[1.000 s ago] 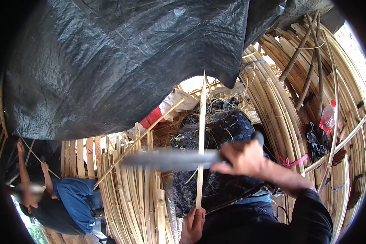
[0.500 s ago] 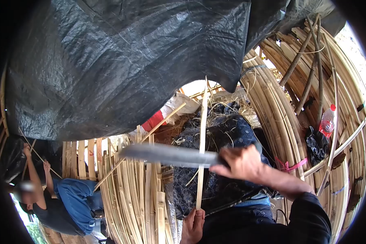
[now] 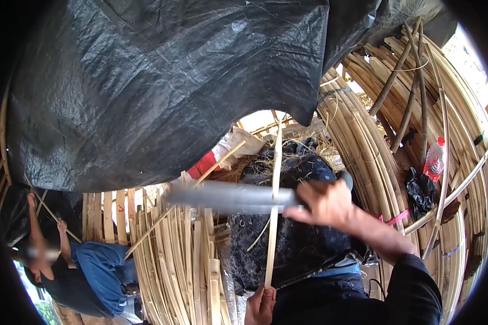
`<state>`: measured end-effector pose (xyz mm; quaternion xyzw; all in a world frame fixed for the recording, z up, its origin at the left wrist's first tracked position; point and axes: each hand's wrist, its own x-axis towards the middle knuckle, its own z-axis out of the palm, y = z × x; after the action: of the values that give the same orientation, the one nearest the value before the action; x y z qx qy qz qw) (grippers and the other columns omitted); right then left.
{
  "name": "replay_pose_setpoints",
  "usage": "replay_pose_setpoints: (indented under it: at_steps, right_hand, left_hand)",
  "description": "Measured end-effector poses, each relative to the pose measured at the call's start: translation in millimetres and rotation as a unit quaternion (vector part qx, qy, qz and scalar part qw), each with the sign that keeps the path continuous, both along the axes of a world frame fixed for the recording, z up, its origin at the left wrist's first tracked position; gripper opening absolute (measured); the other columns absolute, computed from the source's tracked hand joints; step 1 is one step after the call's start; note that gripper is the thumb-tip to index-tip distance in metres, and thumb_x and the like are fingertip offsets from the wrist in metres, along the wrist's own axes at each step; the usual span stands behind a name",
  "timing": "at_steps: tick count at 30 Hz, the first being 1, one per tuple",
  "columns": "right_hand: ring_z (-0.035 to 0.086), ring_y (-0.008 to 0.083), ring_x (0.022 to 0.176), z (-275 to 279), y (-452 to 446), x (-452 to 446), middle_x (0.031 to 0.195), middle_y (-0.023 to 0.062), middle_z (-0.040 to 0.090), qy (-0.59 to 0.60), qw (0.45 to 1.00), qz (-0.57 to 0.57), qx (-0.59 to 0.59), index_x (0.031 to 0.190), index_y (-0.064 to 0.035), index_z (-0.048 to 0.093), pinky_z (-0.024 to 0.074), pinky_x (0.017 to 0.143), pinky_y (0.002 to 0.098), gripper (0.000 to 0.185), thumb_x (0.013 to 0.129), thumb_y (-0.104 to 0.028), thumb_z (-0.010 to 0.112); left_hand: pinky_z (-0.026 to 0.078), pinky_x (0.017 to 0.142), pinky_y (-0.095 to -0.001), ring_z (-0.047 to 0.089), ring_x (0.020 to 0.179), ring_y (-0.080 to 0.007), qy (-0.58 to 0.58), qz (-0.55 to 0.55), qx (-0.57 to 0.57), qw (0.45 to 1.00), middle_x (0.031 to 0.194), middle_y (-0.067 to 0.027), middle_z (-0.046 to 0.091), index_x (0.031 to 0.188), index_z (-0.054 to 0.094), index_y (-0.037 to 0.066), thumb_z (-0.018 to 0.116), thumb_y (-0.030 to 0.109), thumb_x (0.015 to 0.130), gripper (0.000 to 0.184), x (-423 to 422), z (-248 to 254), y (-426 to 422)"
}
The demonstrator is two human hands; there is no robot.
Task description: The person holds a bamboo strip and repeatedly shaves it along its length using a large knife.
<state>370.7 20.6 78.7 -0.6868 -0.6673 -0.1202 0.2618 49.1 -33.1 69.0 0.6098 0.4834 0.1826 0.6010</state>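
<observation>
The strip slid nearer, pointing forward, left grip clenching it, right a knife.

Can read no word, number or brand for certain. Left of centre in the frame, small reddish strokes on a pale upright wooden slat; fainter reddish marks down the neighbouring slat, too small to make out. At the right of the frame, on a clear plastic bottle, a red label, likewise illegible.
</observation>
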Motion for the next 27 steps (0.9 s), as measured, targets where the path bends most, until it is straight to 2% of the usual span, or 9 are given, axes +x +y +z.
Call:
replay_pose_setpoints:
  at_steps: [8,12,13,16,18,20,24,26,27]
  right_hand:
    - [0.057,0.0166,0.040,-8,-4,-4,0.056,0.0022,0.057,-0.046,0.993,0.104,0.036,0.076,-0.0115,0.058,0.0439,0.036,0.0342,0.062,0.095,-0.071,0.061]
    - [0.064,0.0188,0.043,2,20,31,0.060,0.0066,0.065,-0.014,0.993,-0.114,0.015,0.083,-0.0095,0.062,0.0472,0.037,0.0363,0.059,0.094,-0.067,0.063]
    - [0.064,0.0197,0.044,4,9,26,0.061,0.0078,0.067,0.006,0.988,-0.121,-0.095,0.083,-0.0103,0.063,0.0470,0.037,0.0362,0.059,0.094,-0.068,0.063]
    - [0.064,0.0192,0.044,-2,-11,-4,0.064,0.0031,0.066,0.006,0.999,0.049,-0.024,0.082,-0.0117,0.065,0.0484,0.038,0.0354,0.058,0.093,-0.069,0.065]
    - [0.065,0.0198,0.048,-15,-17,-16,0.064,0.0026,0.064,0.015,0.995,0.093,-0.019,0.082,-0.0111,0.065,0.0506,0.042,0.0339,0.057,0.092,-0.067,0.066]
    - [0.068,0.0210,0.052,-25,-17,-21,0.063,0.0033,0.064,0.041,0.992,0.116,-0.022,0.082,-0.0096,0.064,0.0518,0.045,0.0325,0.057,0.092,-0.065,0.068]
    - [0.068,0.0223,0.054,-30,-28,-40,0.070,0.0053,0.068,0.101,0.988,0.076,-0.087,0.081,-0.0078,0.064,0.0522,0.046,0.0349,0.061,0.092,-0.068,0.066]
    - [0.068,0.0210,0.053,-28,-40,-55,0.068,0.0049,0.068,0.097,0.982,0.106,-0.123,0.079,-0.0091,0.064,0.0512,0.045,0.0347,0.062,0.092,-0.070,0.064]
    - [0.066,0.0196,0.051,-26,-45,-61,0.067,0.0029,0.064,0.085,0.980,0.115,-0.141,0.077,-0.0108,0.065,0.0501,0.044,0.0328,0.062,0.091,-0.071,0.065]
  left_hand:
    - [0.027,0.056,-0.0258,0.032,0.063,-0.0058,0.000,0.035,0.004,0.999,0.072,0.0056,0.036,0.084,0.048,0.013,0.042,0.042,0.114,0.043,0,-5,2]
    - [0.028,0.056,-0.0296,0.032,0.062,-0.0087,0.018,0.025,-0.008,0.999,0.070,0.0051,0.036,0.082,0.050,0.012,0.042,0.039,0.115,0.043,-13,-7,-9]
    - [0.028,0.056,-0.0293,0.032,0.061,-0.0084,0.019,0.021,-0.008,1.000,0.069,0.0052,0.036,0.082,0.050,0.012,0.042,0.038,0.115,0.042,-16,-9,-7]
    - [0.026,0.054,-0.0267,0.031,0.059,-0.0064,0.007,0.047,0.030,0.998,0.066,0.0058,0.036,0.083,0.051,0.013,0.042,0.038,0.115,0.041,-8,-16,-1]
    - [0.024,0.052,-0.0241,0.030,0.057,-0.0044,-0.015,0.058,-0.037,0.998,0.066,0.0061,0.037,0.083,0.051,0.015,0.042,0.039,0.115,0.041,-1,-11,6]
    - [0.022,0.052,-0.0229,0.028,0.056,-0.0036,-0.001,0.059,0.000,0.998,0.066,0.0067,0.035,0.083,0.051,0.016,0.041,0.039,0.115,0.041,13,2,10]
    - [0.023,0.051,-0.0241,0.028,0.055,-0.0040,-0.069,0.090,-0.114,0.987,0.067,0.0070,0.033,0.083,0.049,0.016,0.041,0.040,0.115,0.041,18,7,21]
    - [0.022,0.046,-0.0241,0.028,0.049,-0.0043,-0.098,0.041,-0.200,0.974,0.061,0.0042,0.034,0.095,0.050,0.006,0.042,0.034,0.115,0.036,17,9,36]
    - [0.022,0.046,-0.0242,0.027,0.049,-0.0042,-0.104,0.013,-0.163,0.981,0.061,0.0043,0.033,0.094,0.050,0.006,0.041,0.033,0.115,0.036,18,3,39]
